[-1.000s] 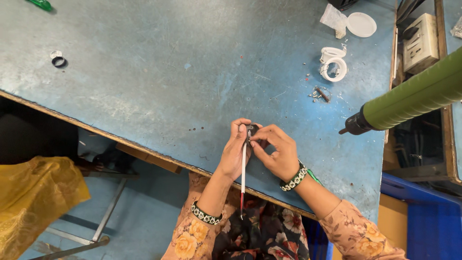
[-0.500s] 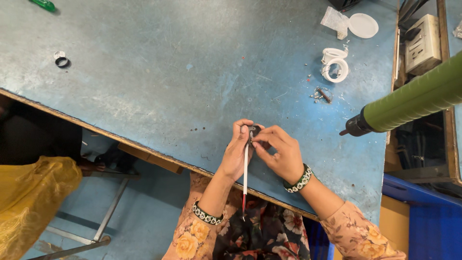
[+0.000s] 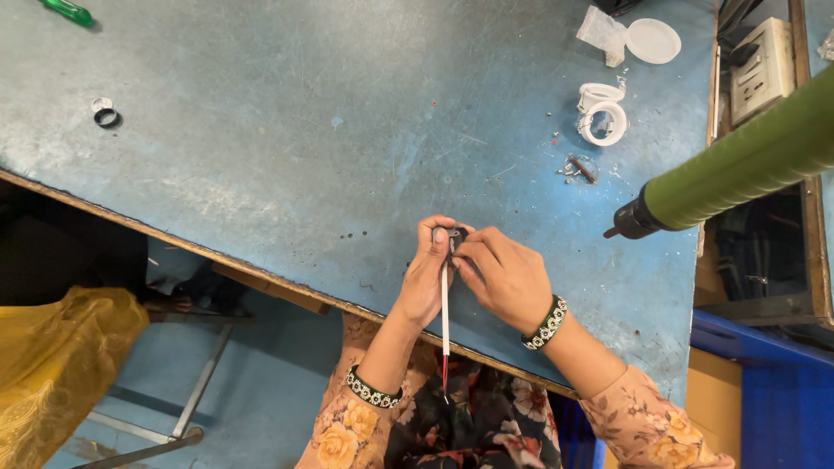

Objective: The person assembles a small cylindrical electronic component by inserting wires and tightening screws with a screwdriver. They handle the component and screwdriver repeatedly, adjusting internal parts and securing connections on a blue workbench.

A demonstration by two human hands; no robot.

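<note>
Seating wire in small dark part (image 3: 455, 234) near counter (image 3: 261, 130) edge: left hand (image 3: 427, 274) pinches part, right hand (image 3: 504, 274) pinches thin white wire (image 3: 445, 304); next needs steady feed.

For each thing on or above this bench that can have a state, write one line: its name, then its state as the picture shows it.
left hand: closed around a small dark part
right hand: fingertips pinched on the same part
white wires: hanging straight down from the part
green power tool: suspended above the table, untouched
white rings: lying loose, apart from the hands
black ring: lying flat
green-handled tool: lying on the blue table
</note>
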